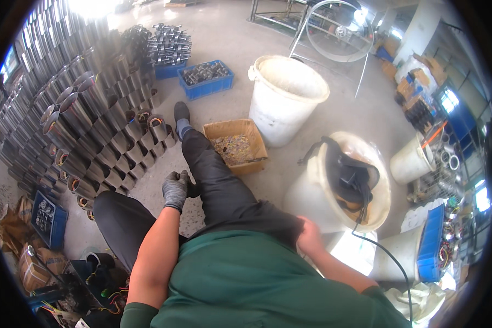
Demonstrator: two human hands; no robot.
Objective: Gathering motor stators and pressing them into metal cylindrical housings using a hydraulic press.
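Observation:
My left hand [175, 189] wears a grey knitted glove and hangs between my legs. Its fingers are curled in, with something dark at the palm side; whether that is the glove's coating or a held thing cannot be made out. My right hand [309, 236] is bare and rests against the hip of my dark trousers [224, 188], its fingertips hidden at the cloth. Beyond my left hand, beside my outstretched leg, a cardboard box [236, 129] holds many small scraps. Close to my right hand stands a white bin [306, 188] with a black bag or cloth [344, 174] and a cable.
Stacked metal cylinders [76, 117] rise on the left, some with wires. Ahead stand a blue crate [209, 92] of metal parts and a tall white bin [290, 101]. Another blue crate [49, 218] lies at left. A black cable [391, 254] runs down the right side.

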